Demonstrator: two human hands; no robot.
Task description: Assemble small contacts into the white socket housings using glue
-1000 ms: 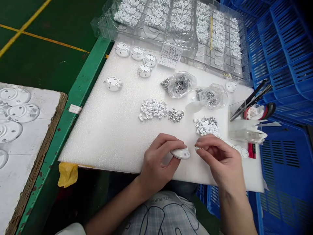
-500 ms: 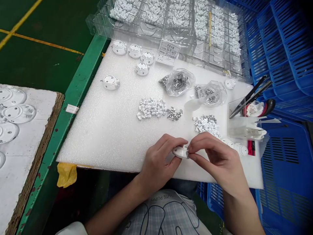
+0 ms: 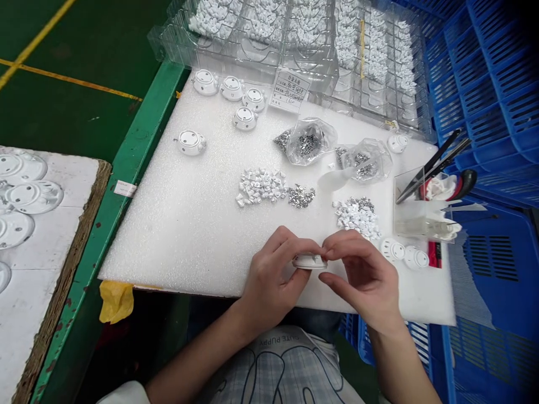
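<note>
My left hand (image 3: 275, 272) is closed around the edge of a small round white plastic part (image 3: 310, 262), held nearly level above the foam sheet (image 3: 185, 224). My right hand (image 3: 364, 275) has its fingertips against the part's right edge, with the thumb spread below and apart from it. Beyond the hands lie a pile of small white pieces (image 3: 261, 187) and a pile of tiny silvery metal pieces (image 3: 301, 196). Another heap of white pieces (image 3: 357, 217), with metal ones behind it, is just past my right hand. Details of the part under my fingers are hidden.
Several finished-looking white round parts (image 3: 245, 118) stand at the back left. Bags of metal bits (image 3: 309, 145) lie mid-sheet, near a labelled card (image 3: 289, 90). Clear trays (image 3: 261, 50) line the back. A tool holder (image 3: 415, 219) and blue crates (image 3: 497, 106) are right.
The white part has tipped in my left hand, showing more of its side. My right thumb has come away from the part's edge, and the right hand has shifted slightly left.
</note>
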